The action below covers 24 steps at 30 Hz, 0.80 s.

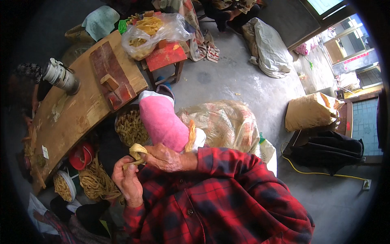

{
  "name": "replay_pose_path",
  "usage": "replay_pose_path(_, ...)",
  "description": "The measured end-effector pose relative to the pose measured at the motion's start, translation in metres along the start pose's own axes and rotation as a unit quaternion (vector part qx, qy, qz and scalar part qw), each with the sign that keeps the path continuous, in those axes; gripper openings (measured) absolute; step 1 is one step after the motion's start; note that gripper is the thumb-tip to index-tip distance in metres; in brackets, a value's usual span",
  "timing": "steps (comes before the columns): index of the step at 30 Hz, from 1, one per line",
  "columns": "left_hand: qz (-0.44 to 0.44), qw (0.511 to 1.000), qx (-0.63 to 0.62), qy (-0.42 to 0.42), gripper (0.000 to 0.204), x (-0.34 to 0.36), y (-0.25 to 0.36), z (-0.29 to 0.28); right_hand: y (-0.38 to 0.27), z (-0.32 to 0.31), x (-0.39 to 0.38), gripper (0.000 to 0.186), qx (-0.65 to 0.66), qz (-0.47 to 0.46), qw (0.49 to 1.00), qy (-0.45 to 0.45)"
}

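In front of my chest, my left hand [127,179] and my right hand [164,157] work together on one pale yellow, flat, leathery strip [138,151]. The strip bends into a loop above my fingers, and a short end runs between both hands. My left hand pinches the lower end with thumb and fingers; the right grips beside the loop. Another orange-yellow strip [191,132] lies on the pink cloth [162,120] across my leg, near my right hand. Just beyond my hands stands a round container of short folded pieces [132,126]. What the strip is made of, I cannot tell.
Left is a wooden table [61,118] with a metal flask [63,77]. Below it are a red bucket [81,155], a heap of long strips [97,181] and a white-rimmed bowl [71,185]. A red stool [164,57] bears a plastic bag of strips. Sacks [268,49] lie beyond.
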<state>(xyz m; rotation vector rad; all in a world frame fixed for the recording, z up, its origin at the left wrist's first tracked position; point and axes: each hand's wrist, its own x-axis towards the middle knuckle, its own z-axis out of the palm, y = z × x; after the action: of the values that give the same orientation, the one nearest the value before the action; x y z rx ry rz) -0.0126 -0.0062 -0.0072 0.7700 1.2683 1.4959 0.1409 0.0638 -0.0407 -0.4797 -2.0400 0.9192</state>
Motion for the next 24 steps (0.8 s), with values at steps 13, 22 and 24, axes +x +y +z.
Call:
replay_pose_path(13, -0.119, 0.987, -0.109, 0.027, 0.022, 0.000, -0.016, -0.007, -0.013, -0.014, 0.003, 0.017, 0.001, -0.002, 0.988, -0.157)
replay_pose_path(22, 0.027, 0.998, 0.031, -0.051, 0.026, -0.009, 0.019, 0.028, -0.017, -0.017, 0.005, 0.016, 0.029, -0.010, 0.996, -0.086)
replay_pose_path(24, 0.048, 0.983, 0.166, -0.055, 0.021, -0.011, 0.018, 0.024, -0.020, -0.018, 0.005, 0.017, 0.042, 0.008, 0.994, -0.098)
